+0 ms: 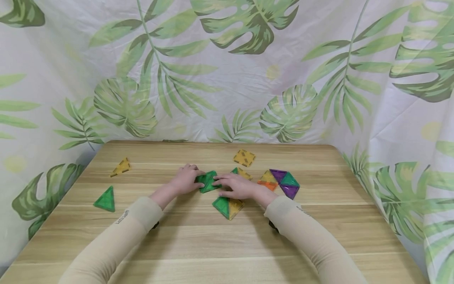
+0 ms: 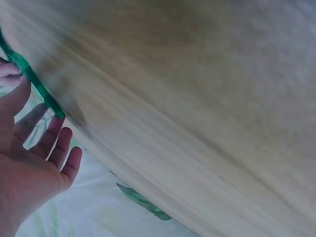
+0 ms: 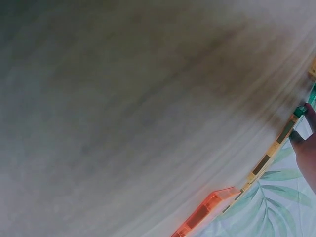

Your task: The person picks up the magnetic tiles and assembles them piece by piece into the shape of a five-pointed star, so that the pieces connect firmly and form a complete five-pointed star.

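Note:
Translucent green triangle tiles (image 1: 207, 182) lie edge to edge between the two hands on the wooden table. My left hand (image 1: 186, 180) holds them by the left side, its thumb and fingers at their edges; the left wrist view shows its fingertips against a green tile (image 2: 37, 84). From the right, my right hand (image 1: 239, 186) has fingers and thumb on the same green piece. Partly beneath that hand are a green and yellow pair (image 1: 230, 207) in front and another yellow tile (image 1: 244, 174) behind. The right wrist view catches only part of its fingers (image 3: 310, 118).
A yellow tile square (image 1: 244, 157) lies farther back. To the right is a cluster with purple (image 1: 290, 191), teal, orange and yellow triangles. At the left lie a yellow triangle (image 1: 121, 167) and a green triangle (image 1: 105, 199). A leaf-print cloth (image 1: 227, 79) hangs behind the table.

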The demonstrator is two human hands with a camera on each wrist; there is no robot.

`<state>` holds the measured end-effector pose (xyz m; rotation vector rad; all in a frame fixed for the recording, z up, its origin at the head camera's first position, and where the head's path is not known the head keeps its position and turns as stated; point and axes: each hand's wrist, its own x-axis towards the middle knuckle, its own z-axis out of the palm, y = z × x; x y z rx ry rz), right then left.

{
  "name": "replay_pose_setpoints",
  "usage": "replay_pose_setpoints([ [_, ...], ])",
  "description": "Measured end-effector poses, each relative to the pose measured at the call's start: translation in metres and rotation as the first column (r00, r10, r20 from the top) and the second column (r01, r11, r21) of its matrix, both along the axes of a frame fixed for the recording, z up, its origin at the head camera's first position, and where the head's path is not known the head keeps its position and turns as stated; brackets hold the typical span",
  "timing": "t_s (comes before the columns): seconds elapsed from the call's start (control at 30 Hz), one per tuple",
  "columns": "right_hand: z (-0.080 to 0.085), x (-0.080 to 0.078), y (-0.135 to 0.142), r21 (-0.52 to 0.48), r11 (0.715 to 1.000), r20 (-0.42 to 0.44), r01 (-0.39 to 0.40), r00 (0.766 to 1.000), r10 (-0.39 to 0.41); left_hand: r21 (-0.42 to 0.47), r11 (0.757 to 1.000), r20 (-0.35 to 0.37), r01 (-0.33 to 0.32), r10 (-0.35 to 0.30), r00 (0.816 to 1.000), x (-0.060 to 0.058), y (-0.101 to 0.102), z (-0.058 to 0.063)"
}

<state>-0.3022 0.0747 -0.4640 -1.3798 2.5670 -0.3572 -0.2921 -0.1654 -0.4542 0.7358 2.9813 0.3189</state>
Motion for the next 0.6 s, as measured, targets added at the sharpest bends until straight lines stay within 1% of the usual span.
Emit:
replay_pose_setpoints([
  [0.13,0.001,0.001,0.001,-0.001,1.0,0.005,-0.006,1.0,0.006,0.055,0.998,0.029,0.031,-0.032,0.999,-0.001,-0.01,0.004],
  [0.23,0.002,0.001,0.001,0.006,1.0,0.008,-0.007,1.0,0.007,0.092,0.995,0.03,0.032,-0.035,0.999,-0.002,-0.027,0.008],
  [0.4,0.002,0.001,0.001,0.006,1.0,-0.004,-0.014,1.0,0.014,0.13,0.99,0.053,-0.048,0.042,0.998,-0.002,-0.065,0.015],
  [0.47,0.004,0.002,0.001,0.001,1.0,-0.008,-0.018,1.0,0.018,0.135,0.988,0.062,-0.08,0.073,0.995,-0.002,-0.081,0.02],
  [0.6,0.005,0.003,0.001,0.0,1.0,-0.029,-0.025,0.999,0.025,0.128,0.983,0.055,-0.131,0.125,0.991,0.002,-0.113,0.028],
])
